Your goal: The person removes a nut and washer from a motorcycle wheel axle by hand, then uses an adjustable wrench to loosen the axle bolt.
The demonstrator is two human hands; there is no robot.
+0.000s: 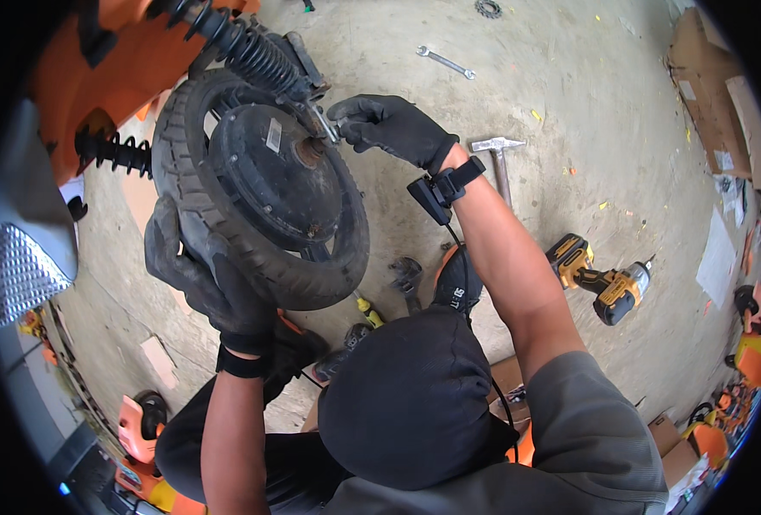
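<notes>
A wheel with a black tyre (308, 283) and a dark round hub (252, 172) hangs tilted beneath an orange vehicle body (106, 77). My left hand (213, 279), in a dark glove, is closed around the tyre's lower left edge. A black coil-spring shock absorber (260, 60) runs down to the rusty axle (309, 153) at the hub's middle. Right beside that lower end, next to a shiny metal piece (327, 127), is my gloved right hand (389, 129). Its fingers are curled and pinched together; whatever they hold is hidden.
On the concrete floor lie a wrench (446, 63), a hammer (498, 154), a yellow-and-black cordless drill (603, 279) and a yellow-handled tool (368, 312). A toothed ring (488, 9) is at the far edge. Cardboard (711, 103) stands at right; orange parts (754, 365) lie below it.
</notes>
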